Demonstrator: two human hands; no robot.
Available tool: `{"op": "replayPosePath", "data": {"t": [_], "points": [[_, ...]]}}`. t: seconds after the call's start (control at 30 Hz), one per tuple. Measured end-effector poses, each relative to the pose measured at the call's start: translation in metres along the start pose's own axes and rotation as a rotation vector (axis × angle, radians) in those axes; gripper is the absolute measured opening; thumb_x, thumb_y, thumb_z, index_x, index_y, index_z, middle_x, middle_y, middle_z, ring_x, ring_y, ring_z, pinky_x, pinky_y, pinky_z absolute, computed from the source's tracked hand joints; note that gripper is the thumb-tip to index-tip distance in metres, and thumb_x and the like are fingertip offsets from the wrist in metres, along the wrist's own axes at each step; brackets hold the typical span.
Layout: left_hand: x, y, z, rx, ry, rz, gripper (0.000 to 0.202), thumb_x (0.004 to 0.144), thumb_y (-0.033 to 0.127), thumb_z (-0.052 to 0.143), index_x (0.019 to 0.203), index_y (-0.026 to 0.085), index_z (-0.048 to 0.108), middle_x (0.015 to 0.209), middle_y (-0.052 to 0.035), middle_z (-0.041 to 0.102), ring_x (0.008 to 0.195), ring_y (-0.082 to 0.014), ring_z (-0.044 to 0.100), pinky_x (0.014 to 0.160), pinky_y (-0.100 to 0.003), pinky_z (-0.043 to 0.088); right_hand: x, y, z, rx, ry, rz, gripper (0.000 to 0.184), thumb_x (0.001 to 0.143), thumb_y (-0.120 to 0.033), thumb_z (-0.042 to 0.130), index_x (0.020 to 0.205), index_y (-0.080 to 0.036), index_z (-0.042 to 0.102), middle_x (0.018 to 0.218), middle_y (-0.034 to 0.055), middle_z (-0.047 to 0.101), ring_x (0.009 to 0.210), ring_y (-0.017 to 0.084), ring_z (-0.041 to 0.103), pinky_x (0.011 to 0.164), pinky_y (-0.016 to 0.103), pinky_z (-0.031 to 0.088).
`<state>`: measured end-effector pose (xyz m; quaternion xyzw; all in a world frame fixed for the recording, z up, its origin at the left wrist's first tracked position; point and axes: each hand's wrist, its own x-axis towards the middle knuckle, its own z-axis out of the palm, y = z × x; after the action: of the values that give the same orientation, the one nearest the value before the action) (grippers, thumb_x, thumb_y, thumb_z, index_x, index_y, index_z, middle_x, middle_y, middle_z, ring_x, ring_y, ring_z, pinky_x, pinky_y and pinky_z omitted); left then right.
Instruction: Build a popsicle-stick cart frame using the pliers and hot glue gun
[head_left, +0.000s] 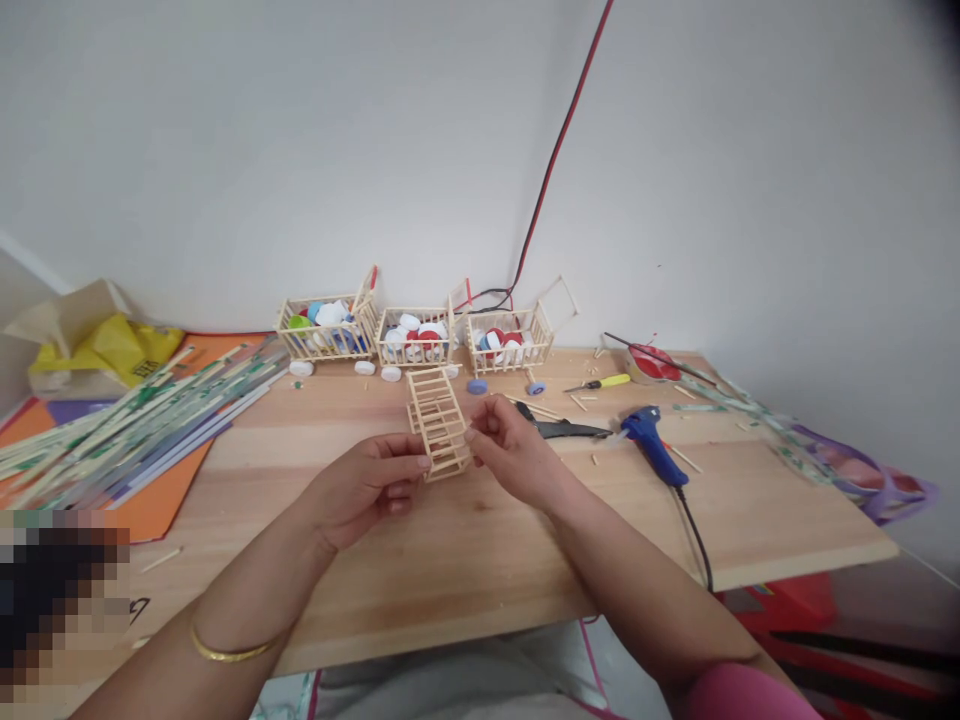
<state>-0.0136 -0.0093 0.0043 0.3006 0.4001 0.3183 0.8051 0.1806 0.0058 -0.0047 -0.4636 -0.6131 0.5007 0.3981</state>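
Note:
A small open frame of thin wooden sticks [437, 420], slatted like a ladder, is tilted up above the table in front of me. My left hand [379, 475] grips its lower left corner between thumb and fingers. At its right side, my right hand [504, 445] has thumb and forefinger pinched together against the frame's edge; whether a small stick is between them I cannot see. Behind the frame stand three stick-built mini carts: a left cart [322, 350], a middle cart [386, 357] and a right cart [487, 366], each filled with bottle caps.
A blue glue gun [660, 450] lies at the right, near black pliers [566, 430] and a yellow-handled knife [611, 381]. A red bowl [654, 363] sits behind. Wrapped stick bundles [150, 420] cover the left side over orange sheets [176, 490]. Wood scraps are scattered about.

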Motion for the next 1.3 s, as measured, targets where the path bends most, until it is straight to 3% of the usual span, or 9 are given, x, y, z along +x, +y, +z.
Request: {"op": "replayPosePath", "data": {"t": [0.27,0.47,0.67,1.3], "points": [[-0.0008,0.0,0.002,-0.002,0.007,0.007,0.022,0.063,0.016,0.076,0.084,0.011,0.069,0.06,0.0033,0.05,0.045,-0.0014,0.029,0.042,-0.017,0.019,-0.0005,-0.0008,0.0019,-0.004,-0.029,-0.017,0.016,0.076,-0.022,0.056,0.084,-0.021,0.041,0.066,-0.0072,0.043,0.057,0.008,0.042,0.052,0.022,0.035],[-0.001,0.0012,0.0022,0.014,-0.026,0.011,0.023,0.064,0.017,0.076,0.084,0.01,0.07,0.058,0.0034,0.05,0.045,-0.0016,0.028,0.042,-0.018,0.018,-0.0014,-0.0029,-0.0018,0.102,-0.054,0.018,0.011,0.084,-0.03,0.051,0.087,-0.022,0.043,0.072,-0.0045,0.051,0.063,0.01,0.051,0.058,0.025,0.044],[0.0003,-0.0005,-0.0011,0.024,-0.028,0.004,0.021,0.066,0.017,0.075,0.085,0.012,0.07,0.061,0.0025,0.051,0.046,-0.0015,0.028,0.042,-0.017,0.018,-0.0024,-0.0043,-0.0046,0.083,-0.044,0.036,0.011,0.082,-0.023,0.051,0.086,-0.023,0.041,0.068,-0.0059,0.052,0.063,0.01,0.055,0.06,0.027,0.049],[0.0013,-0.0021,-0.002,0.022,-0.002,0.01,0.023,0.062,0.018,0.078,0.083,0.011,0.07,0.064,0.0018,0.053,0.046,-0.0008,0.03,0.043,-0.016,0.021,-0.0053,0.0009,-0.006,0.019,-0.053,0.013,0.015,0.08,-0.021,0.053,0.09,-0.022,0.041,0.07,-0.0058,0.052,0.06,0.009,0.053,0.057,0.024,0.045]]}}
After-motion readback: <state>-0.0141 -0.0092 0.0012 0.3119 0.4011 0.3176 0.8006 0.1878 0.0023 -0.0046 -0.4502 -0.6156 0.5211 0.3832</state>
